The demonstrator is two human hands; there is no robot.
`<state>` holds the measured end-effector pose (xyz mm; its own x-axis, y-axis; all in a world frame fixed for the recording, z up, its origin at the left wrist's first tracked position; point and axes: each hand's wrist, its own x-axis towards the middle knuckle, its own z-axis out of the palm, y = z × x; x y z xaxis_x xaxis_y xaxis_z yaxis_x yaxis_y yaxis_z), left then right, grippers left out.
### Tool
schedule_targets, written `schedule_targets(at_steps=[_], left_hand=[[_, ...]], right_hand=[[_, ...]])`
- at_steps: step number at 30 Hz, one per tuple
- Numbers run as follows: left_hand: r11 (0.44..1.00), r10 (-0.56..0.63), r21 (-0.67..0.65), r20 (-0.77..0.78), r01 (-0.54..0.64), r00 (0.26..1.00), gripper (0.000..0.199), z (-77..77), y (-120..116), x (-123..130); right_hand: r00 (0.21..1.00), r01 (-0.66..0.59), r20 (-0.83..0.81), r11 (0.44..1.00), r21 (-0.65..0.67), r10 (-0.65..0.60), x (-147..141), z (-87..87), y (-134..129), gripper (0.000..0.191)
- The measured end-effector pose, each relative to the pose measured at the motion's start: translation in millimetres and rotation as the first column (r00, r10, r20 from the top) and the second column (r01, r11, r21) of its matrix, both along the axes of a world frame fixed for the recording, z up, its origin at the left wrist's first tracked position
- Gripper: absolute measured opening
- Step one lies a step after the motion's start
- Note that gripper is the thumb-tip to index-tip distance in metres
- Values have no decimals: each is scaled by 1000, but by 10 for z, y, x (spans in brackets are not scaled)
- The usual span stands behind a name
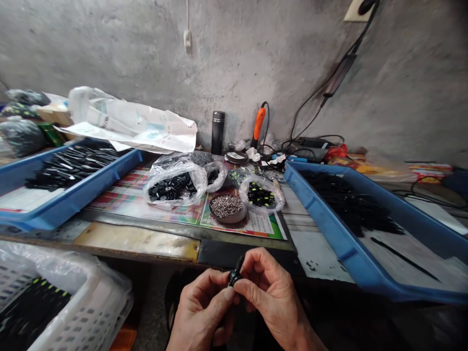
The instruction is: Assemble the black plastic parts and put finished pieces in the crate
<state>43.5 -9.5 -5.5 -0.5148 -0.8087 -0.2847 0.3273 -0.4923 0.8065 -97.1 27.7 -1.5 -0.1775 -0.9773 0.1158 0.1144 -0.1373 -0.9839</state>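
A small black part with a thin stem (235, 277) is pinched between my two hands, just off the table's front edge. My left hand (206, 304) grips it from the left with thumb and fingers. From the right, my right hand (272, 295) closes thumb and fingertips on the same part. The fingers cover much of it, so its exact kind is unclear. Beyond the hands, a round dish of small metal screws (226, 207) sits between a bag of black round pieces (171, 187) and a bag of black and yellow-green pieces (261, 194).
Blue trays with long black pieces stand left (66, 212) and right (318, 229). At lower left is a white basket (91, 312) lined with plastic. A dark flask (218, 132) and an orange-handled tool (259, 124) stand near the wall, with cables on the right.
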Motion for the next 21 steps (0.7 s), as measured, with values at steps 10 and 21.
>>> schedule_targets(at_steps=[10,21], left_hand=[[952,-122,-265,140,156,983,39,27,-118,116],[976,-1,-217,132,30,991,41,50,-23,38]], right_hand=[[937,-11,-349,1000,0,11,-192,225,-42,29],[754,-31,-641,967,-252,-143,-241,306,-82,39]])
